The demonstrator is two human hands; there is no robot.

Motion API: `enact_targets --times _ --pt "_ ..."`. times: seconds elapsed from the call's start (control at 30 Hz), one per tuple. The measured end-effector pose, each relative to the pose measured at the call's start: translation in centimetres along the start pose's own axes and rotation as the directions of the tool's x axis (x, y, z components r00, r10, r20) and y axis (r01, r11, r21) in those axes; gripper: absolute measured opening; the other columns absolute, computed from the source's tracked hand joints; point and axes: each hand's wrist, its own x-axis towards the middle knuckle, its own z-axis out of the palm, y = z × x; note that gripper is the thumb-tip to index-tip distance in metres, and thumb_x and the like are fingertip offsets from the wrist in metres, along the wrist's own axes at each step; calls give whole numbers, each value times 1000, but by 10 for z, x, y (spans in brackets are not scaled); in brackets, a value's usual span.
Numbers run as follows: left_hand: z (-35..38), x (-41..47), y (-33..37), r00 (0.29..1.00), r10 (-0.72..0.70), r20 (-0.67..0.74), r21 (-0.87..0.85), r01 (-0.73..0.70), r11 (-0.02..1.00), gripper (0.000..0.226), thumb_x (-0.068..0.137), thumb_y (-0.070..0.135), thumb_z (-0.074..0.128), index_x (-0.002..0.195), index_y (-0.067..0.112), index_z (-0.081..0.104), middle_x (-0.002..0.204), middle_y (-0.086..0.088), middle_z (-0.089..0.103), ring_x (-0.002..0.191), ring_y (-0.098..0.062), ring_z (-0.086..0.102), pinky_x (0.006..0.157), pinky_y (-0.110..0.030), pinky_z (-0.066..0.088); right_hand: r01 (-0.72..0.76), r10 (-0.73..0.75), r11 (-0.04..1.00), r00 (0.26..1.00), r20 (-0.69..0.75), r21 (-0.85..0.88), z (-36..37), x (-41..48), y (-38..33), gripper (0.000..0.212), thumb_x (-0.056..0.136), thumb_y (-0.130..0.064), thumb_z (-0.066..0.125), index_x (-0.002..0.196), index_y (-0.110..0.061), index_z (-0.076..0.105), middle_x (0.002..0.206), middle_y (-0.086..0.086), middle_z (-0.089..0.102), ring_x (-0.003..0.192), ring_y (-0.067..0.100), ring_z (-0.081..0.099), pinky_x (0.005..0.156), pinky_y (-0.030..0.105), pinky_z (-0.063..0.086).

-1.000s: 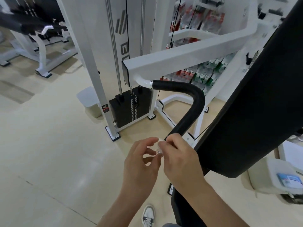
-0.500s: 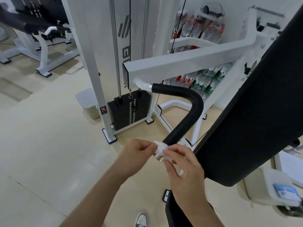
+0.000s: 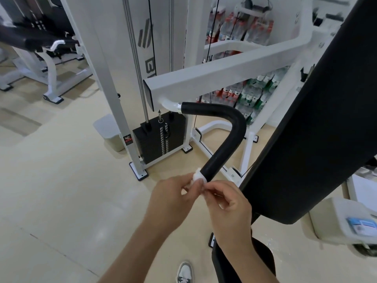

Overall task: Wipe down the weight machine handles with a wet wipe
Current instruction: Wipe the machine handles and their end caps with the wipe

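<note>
A bent black foam handle (image 3: 228, 139) hangs from the white arm (image 3: 224, 72) of the weight machine and slopes down towards me. A small white wet wipe (image 3: 197, 177) is wrapped over the handle's lower end. My left hand (image 3: 171, 199) pinches the wipe from the left, fingers curled at the tip. From the right, my right hand (image 3: 226, 203) pinches the same wipe with thumb and forefinger. The handle's end cap is hidden under the wipe and fingers.
A big black back pad (image 3: 306, 129) leans close on the right. The weight stack (image 3: 161, 137) and white uprights stand behind the handle. A grey bin (image 3: 110, 131) sits on the beige floor. Bottled drinks (image 3: 251, 94) are stacked behind. A white box (image 3: 346, 219) lies at right.
Both hands stayed at the handle's lower end. The wipe has gone from hidden between the fingers to wrapped over the handle tip, and my right hand has slid up beside it.
</note>
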Motion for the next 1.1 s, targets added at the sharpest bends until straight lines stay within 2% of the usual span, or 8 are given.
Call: enact_targets --times 0.2,0.3,0.43,0.57,0.63,0.8,1.0,1.1 --pt "-11 18 -11 910 -122 396 -377 283 882 33 93 47 48 85 30 76 78 -9 70 76 -19 64 80 -35 53 -122 121 987 993 17 102 1 3 0 12 81 -10 74 85 -21 73 84 -5 68 81 16 67 68 26 56" --pt "-5 4 -10 997 -13 70 -6 14 1000 32 93 45 50 77 29 73 66 3 65 67 -8 56 65 -27 45 -214 205 965 976 69 150 -2 7 1 12 78 -10 76 81 -21 71 78 -2 70 76 16 67 69 31 56" --pt "2 -14 0 936 347 -59 472 -280 836 23 90 31 50 80 22 68 70 8 65 72 -17 56 63 -29 46 -181 178 983 980 90 29 -4 9 1 20 77 -12 77 74 -29 67 74 -6 67 70 13 64 66 27 54" --pt "-10 9 -4 993 -21 117 14 20 1000 35 96 36 48 72 21 69 67 -3 64 66 -12 54 64 -28 41 -49 50 999 996 79 -17 0 7 -3 24 83 -6 71 87 -28 63 87 -6 62 78 14 65 70 27 56" --pt "-19 23 -8 938 -153 313 -203 223 954 35 95 38 50 72 23 72 74 -11 66 62 -11 52 63 -27 41 108 -88 982 987 131 -157 -1 7 -5 26 88 -9 65 108 -26 60 97 -8 52 81 9 59 70 16 51" --pt "-12 3 -11 955 290 59 307 -294 905 40 95 39 34 76 26 68 79 8 61 76 -14 52 65 -29 46 441 -309 736 894 324 -514 -5 19 -16 30 83 -10 70 112 -18 66 87 -4 43 60 10 48 52 20 51" --pt "-16 -19 -21 979 192 -74 220 -171 960 26 89 31 57 114 25 65 94 8 60 83 -9 47 68 -14 36 408 -374 791 912 167 -457 2 8 -10 29 92 -25 50 97 -7 72 87 1 53 64 7 53 57 17 51" --pt "-13 -15 -10 936 347 -58 323 -311 894 36 91 32 49 120 16 63 112 2 65 100 -14 55 80 -22 46 338 -320 829 940 117 -446 5 10 -10 25 89 -24 52 95 -10 72 89 -2 54 64 6 52 58 18 50"
